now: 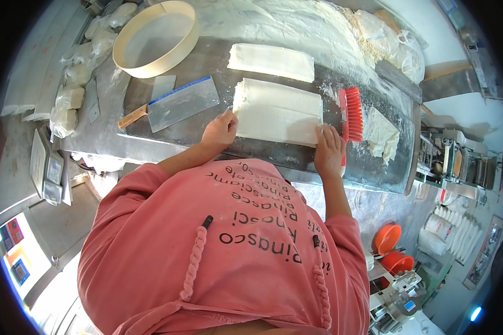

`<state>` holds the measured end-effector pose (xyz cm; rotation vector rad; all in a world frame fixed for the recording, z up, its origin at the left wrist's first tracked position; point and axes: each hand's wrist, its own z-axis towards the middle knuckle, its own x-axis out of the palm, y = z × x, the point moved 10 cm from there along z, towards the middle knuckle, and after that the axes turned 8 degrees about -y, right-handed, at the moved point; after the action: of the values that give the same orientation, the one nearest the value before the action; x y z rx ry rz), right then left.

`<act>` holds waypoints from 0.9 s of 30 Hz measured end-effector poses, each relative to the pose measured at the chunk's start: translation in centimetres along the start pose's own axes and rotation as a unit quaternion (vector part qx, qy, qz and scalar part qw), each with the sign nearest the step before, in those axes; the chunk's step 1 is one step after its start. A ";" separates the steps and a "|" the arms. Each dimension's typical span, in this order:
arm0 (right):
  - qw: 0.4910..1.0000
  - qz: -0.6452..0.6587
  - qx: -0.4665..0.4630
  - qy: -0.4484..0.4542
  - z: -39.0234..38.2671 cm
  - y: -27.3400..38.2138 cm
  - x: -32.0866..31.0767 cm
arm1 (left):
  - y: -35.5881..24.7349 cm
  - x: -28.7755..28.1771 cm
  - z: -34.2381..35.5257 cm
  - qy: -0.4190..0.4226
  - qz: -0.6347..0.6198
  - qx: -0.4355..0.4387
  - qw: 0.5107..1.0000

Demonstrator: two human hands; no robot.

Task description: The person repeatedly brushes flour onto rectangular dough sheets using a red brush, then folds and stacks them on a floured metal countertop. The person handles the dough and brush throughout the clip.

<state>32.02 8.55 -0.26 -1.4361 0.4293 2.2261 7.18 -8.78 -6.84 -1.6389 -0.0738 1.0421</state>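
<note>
Folded dough (279,114) lay on the dark worktop (213,58) between my hands. My left hand (222,129) was curled at its left edge; whether it pinched, I couldn't tell. My right hand (330,148), fingers extended, touched its near right corner. Around sat a red brush (353,114), another dough strip (271,62), a cleaver (187,105) and a round sieve (156,70).

Pale dough sheet (278,110) — flat, rectangular

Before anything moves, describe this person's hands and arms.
The left hand and right hand are bare, with no gloves showing. The forearms are uncovered too; pink sleeves stop around the elbows.
</note>
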 end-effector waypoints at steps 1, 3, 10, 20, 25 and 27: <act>1.000 -0.019 0.013 -0.013 -0.5 -0.5 -1.1 | -0.2 -0.1 -0.1 0.008 0.007 -0.002 1.000; 0.987 -0.050 0.138 -0.066 -2.6 -3.9 -2.4 | -1.7 -0.6 -0.1 -0.003 0.045 0.054 0.997; 0.932 -0.077 0.347 0.068 -6.7 -10.2 0.5 | -7.4 1.2 1.4 0.047 0.206 0.313 0.926; 0.578 0.602 0.439 0.331 -2.3 8.4 2.3 | -0.1 4.4 1.0 0.291 0.455 0.130 0.832; 0.600 0.543 0.542 0.225 -6.5 0.7 2.6 | -3.1 2.1 1.3 0.091 0.259 0.233 0.933; 0.573 0.531 0.611 0.127 -8.7 -3.9 0.6 | -3.1 2.3 1.1 0.095 0.261 0.226 0.934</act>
<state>40.57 7.77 -4.46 -0.5654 2.7911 1.3252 9.24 -5.54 -5.62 -1.3437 0.7187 1.1764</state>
